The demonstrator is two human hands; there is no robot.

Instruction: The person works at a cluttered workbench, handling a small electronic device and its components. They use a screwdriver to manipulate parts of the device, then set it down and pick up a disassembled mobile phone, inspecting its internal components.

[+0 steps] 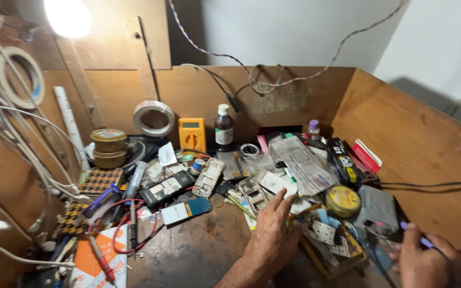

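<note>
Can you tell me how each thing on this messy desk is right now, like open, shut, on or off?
Lamp: switched on, glowing.
Brown bottle: upright, white cap on.
Yellow multimeter: propped up, screen blank.
Round yellow tin: lid on, lying flat.
Tape roll: leaning against the back board.
Left hand: open, fingers spread over the small parts.
Right hand: closed around a thin purple-tipped tool.
</note>
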